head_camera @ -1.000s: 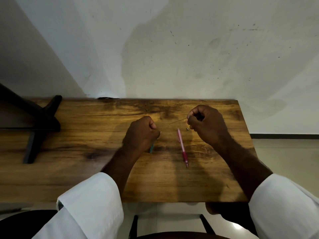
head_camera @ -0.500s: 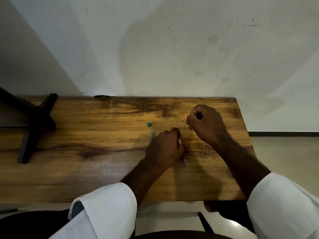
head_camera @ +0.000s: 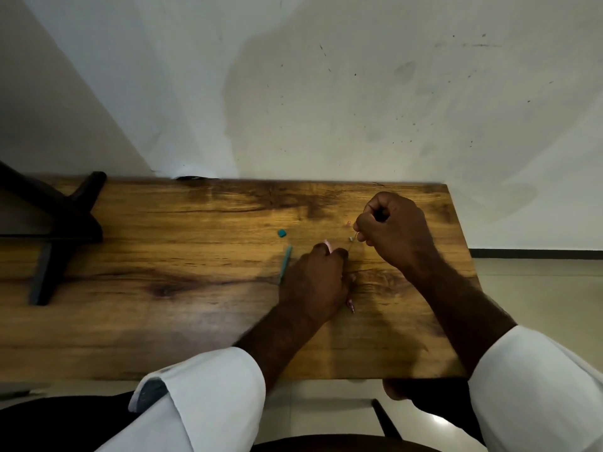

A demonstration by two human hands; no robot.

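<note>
Head view: the left hand (head_camera: pixel 313 282) lies over the pink pen (head_camera: pixel 329 246) on the table (head_camera: pixel 163 321), with its fingers curled round the pen. The pen's blunt end shows past the knuckles, and its tip shows just beside the wrist. The right hand (head_camera: pixel 391 230) is fisted, thumb and forefinger pinching a thin rod (head_camera: pixel 352 244) that slants down toward the left hand's fingertips. A teal tube (head_camera: pixel 286 262) lies just left of the left hand, with a teal cap (head_camera: pixel 282 233) near it, farther back. A black stand (head_camera: pixel 65 220) sits at the table's left end.
</note>
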